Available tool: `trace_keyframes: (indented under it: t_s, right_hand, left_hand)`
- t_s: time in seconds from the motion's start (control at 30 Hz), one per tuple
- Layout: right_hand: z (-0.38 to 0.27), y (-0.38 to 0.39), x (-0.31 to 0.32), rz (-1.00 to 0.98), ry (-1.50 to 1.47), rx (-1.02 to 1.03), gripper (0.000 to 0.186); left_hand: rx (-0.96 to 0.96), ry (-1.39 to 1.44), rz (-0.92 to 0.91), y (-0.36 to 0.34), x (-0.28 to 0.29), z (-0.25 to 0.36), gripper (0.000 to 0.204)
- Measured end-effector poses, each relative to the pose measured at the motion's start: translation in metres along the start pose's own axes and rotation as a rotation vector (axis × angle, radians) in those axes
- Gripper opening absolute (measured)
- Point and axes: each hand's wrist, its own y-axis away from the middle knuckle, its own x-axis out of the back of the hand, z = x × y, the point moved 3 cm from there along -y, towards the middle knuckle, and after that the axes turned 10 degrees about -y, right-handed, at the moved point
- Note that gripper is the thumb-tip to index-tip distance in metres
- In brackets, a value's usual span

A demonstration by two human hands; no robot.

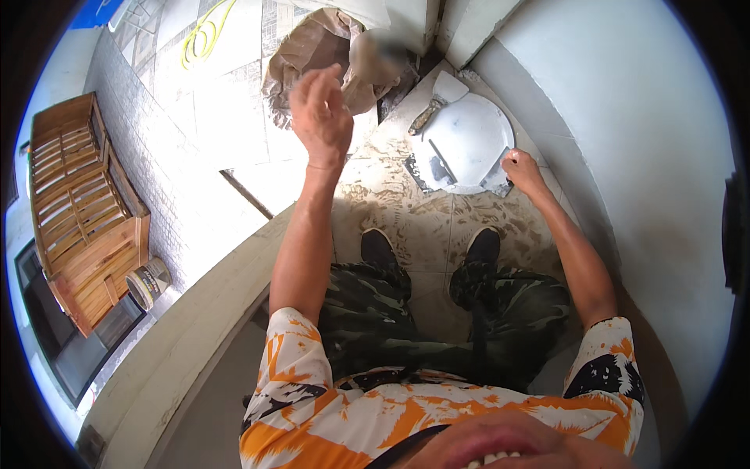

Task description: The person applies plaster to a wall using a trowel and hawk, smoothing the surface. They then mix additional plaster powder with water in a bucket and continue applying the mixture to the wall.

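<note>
My left hand [322,113] is raised in front of a crumpled brown paper bag [297,47]. Its fingers are loosely bent and apart, with nothing seen in them. To the right, my right hand [522,170] is closed at the edge of a round whitish disc [469,129] on the floor. Its fingers meet the end of a flat grey blade-like piece [497,173] lying at the disc's rim; the grip itself is partly hidden. A wide scraper [439,100] with a worn handle rests across the disc's far edge. Another dark, thin strip [442,161] lies on the disc.
Brown smears mark the floor tiles [422,203] before my shoes. A pale wall [625,117] rises close on the right. On the left are a pale ledge [180,336], a wooden slatted bench [86,211], a bucket [148,283] and a yellow hose [205,39].
</note>
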Motion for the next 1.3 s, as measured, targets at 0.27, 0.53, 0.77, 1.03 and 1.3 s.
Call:
trace_keyframes:
  t_s: [0.27, 0.53, 0.77, 1.03, 1.3]
  right_hand:
    - [-0.041, -0.041, -0.053, -0.281, -0.110, 0.224, 0.025]
    - [-0.053, -0.070, -0.015, -0.202, -0.348, 0.201, 0.015]
    - [-0.120, -0.068, 0.013, -0.069, -0.498, 0.310, 0.036]
    - [-0.160, -0.061, 0.044, 0.011, -0.625, 0.294, 0.081]
    - [-0.111, 0.036, 0.106, 0.257, -0.793, 0.367, 0.041]
  left_hand:
    - [0.279, -0.202, -0.775, -0.076, -0.094, -0.020, 0.050]
    - [0.265, -0.116, -0.416, -0.099, -0.057, -0.035, 0.031]
    - [0.168, 0.261, -0.294, -0.121, 0.115, 0.011, 0.025]
    - [-0.019, 0.558, -0.696, -0.088, 0.196, 0.082, 0.028]
    - [-0.085, 1.161, -0.615, -0.074, 0.193, 0.103, 0.020]
